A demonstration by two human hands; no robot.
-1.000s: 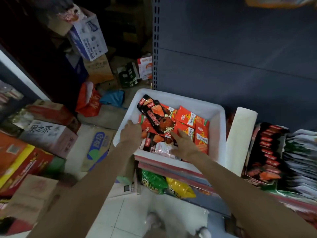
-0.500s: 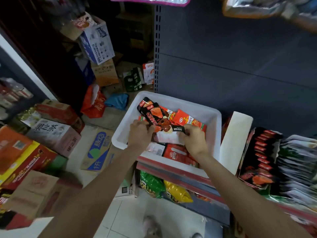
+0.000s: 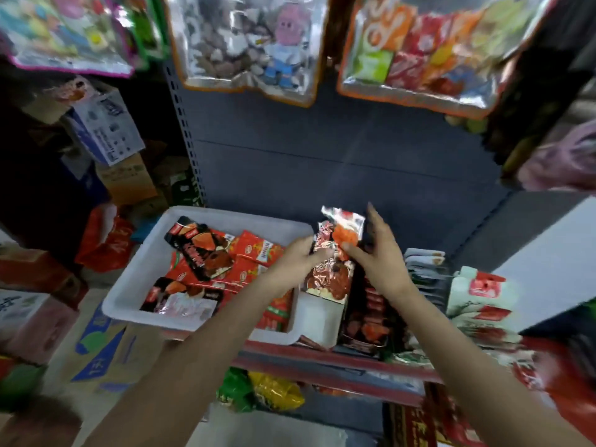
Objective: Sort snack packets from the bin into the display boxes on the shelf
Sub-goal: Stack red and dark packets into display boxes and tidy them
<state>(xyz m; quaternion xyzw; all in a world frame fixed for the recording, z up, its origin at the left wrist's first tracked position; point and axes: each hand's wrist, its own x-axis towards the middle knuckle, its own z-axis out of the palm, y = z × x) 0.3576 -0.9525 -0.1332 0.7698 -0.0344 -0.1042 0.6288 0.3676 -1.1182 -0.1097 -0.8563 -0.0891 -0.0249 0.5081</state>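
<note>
Glossy foil snack packets [image 3: 333, 253] (crinkled), smooth white plastic bin [image 3: 138, 279]

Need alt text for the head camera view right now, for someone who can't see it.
Both hands hold a small bunch of dark snack packets above the shelf, the left hand and right hand gripping it from either side, just right of a white bin of red and black packets. Below the bunch sits a display box of dark packets; toy bags hang overhead.

A small shop: a grey metal shelf unit [image 3: 338, 162] with a slotted upright at 12 o'clock, bagged goods [image 3: 245, 43] hanging above, display boxes [image 3: 367, 314] of snacks at 3 o'clock, stock cartons [image 3: 106, 130] piled at 9 o'clock.
</note>
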